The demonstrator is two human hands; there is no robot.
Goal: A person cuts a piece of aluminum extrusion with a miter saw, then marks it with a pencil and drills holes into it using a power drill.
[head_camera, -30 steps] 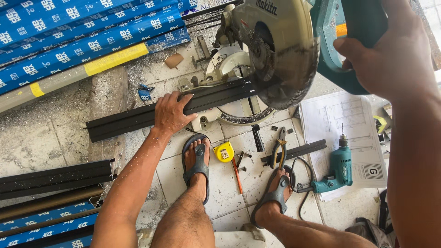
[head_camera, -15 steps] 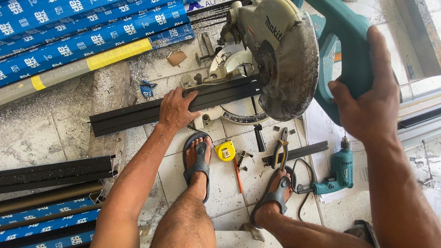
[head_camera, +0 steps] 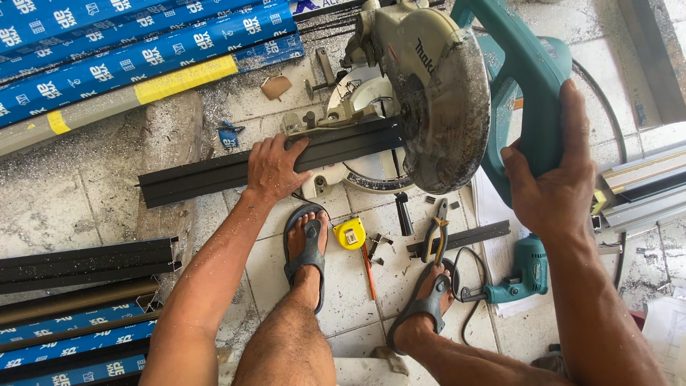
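Left hand [head_camera: 274,166] fingers spread flat on black profile [head_camera: 214,174]; right hand [head_camera: 554,187] fingers wrapped around saw handle [head_camera: 525,93].

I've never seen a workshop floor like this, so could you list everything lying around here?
Mitre saw: one, teal and grey, top centre.
Black profile: one, on the saw's base.
Wrapped profiles: several, blue, top left.
Dark profiles: several, lower left.
Tape measure: one, yellow, between the feet.
Pliers: one, centre floor.
Drill: one, teal, right floor.
Sandals: two, grey, on the feet.
Left hand: pressing the black profile.
Right hand: gripping the saw's handle.
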